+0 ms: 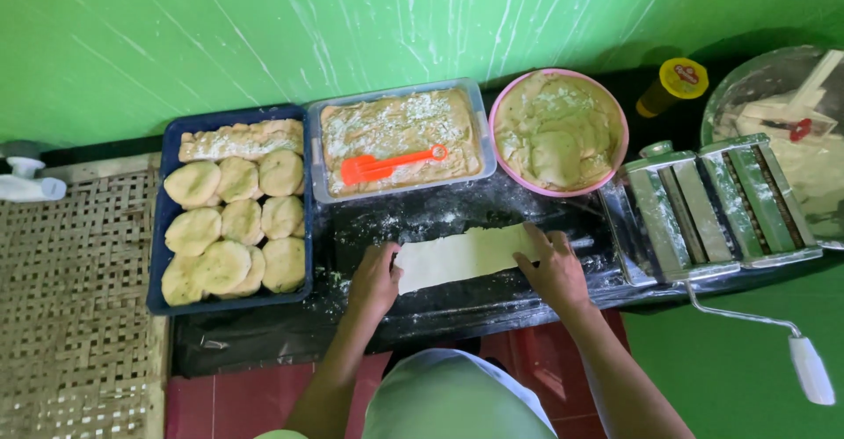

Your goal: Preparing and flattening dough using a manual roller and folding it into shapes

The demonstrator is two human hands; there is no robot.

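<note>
Two hands press flat on a pale, thin rectangular dough sheet (463, 256) lying on our flour-dusted black table (457, 303): our left hand (376, 281) at its nine o'clock end, our right hand (552, 268) at its three o'clock end, fingers spread, gripping nothing. We judge we are smoothing the strip out; lifting it would call for care, since it looks soft. At three o'clock stands the steel hand-crank pasta roller (716, 206); at eleven o'clock, the blue tray of round dough patties (236, 219). The clear bowl at two o'clock is cut off, its contents unclear.
</note>
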